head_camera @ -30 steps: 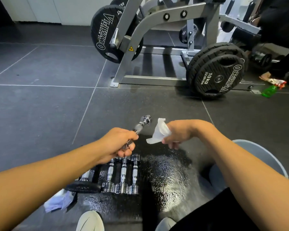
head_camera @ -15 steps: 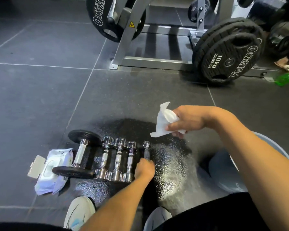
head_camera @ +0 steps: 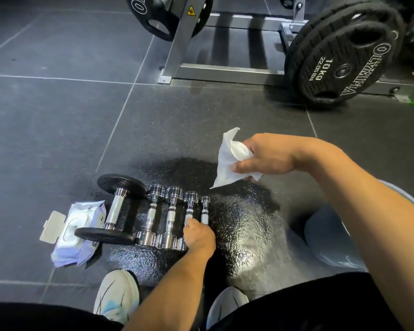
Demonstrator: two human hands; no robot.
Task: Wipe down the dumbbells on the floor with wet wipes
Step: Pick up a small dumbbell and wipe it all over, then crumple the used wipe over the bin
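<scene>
Five dumbbells lie side by side on the dark floor: a large black-plated dumbbell [head_camera: 120, 209], three chrome dumbbells [head_camera: 171, 216] and the smallest chrome dumbbell [head_camera: 205, 209] at the right end. My left hand [head_camera: 198, 235] is down on the near ends of the two rightmost ones. Its fingers curl over the handle of the chrome dumbbell [head_camera: 190, 206] beside the smallest; the underside of the grip is hidden. My right hand [head_camera: 268, 156] is raised above the floor to the right and pinches a crumpled white wet wipe [head_camera: 230, 161].
An open pack of wipes [head_camera: 79, 232] lies left of the dumbbells. The floor shines wet around and right of them. A grey machine frame [head_camera: 177, 48] with black weight plates [head_camera: 339, 58] stands behind. My shoes [head_camera: 117, 292] and a grey rounded object [head_camera: 332, 235] are close by.
My left hand brought the smallest dumbbell down from the air, set it at the right end of the row and shifted onto the neighbouring one. My right hand still holds the wipe.
</scene>
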